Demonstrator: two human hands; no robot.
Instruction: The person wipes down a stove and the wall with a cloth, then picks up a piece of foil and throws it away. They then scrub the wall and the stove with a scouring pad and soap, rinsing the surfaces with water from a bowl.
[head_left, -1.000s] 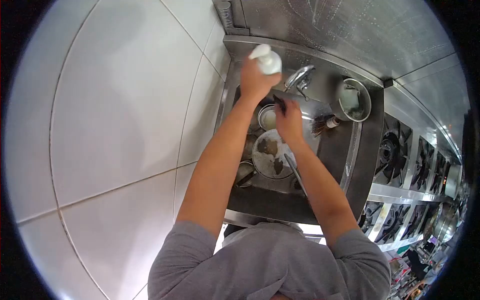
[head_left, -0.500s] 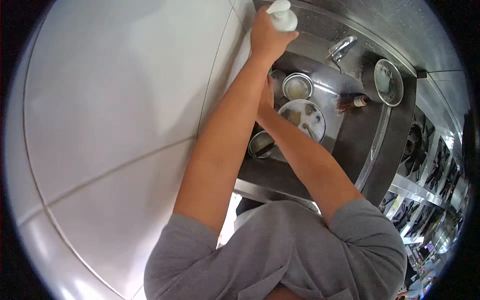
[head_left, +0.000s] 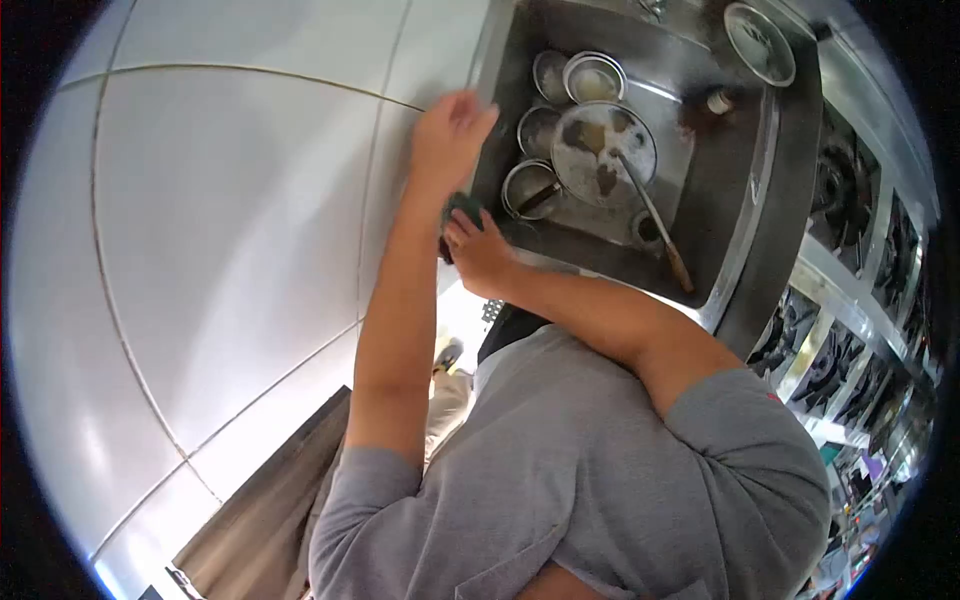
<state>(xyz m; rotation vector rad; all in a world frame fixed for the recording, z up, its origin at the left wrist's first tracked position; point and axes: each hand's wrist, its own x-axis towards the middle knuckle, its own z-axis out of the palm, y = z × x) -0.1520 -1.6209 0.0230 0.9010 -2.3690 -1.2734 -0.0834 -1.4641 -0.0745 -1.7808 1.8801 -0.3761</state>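
Note:
My left hand [head_left: 450,135] is raised over the sink's left edge near the tiled wall, slightly blurred, with thumb and fingers apart and nothing visible in it. Below it, my right hand [head_left: 482,255] grips a dark green scouring pad [head_left: 463,210] at the sink's near left corner. Right of my hands, a large round pan [head_left: 575,160] with suds and brown residue lies in the sink, a wooden-handled utensil [head_left: 655,215] resting across it. Small metal bowls [head_left: 595,80] stand beside the pan, one with a dark handle [head_left: 538,198] across it.
A steel sink [head_left: 745,240] surrounds the dishes. A round strainer [head_left: 760,45] sits on its far right rim, with a brush [head_left: 718,102] below it. White tiled wall [head_left: 240,180] fills the left. Metal racks [head_left: 850,300] stand at right; a brown board [head_left: 265,490] is at lower left.
My left hand has left the white pump bottle and come down toward me. My right hand has moved down and left, bringing the green pad into view. The view has shifted, and the bottle is out of frame.

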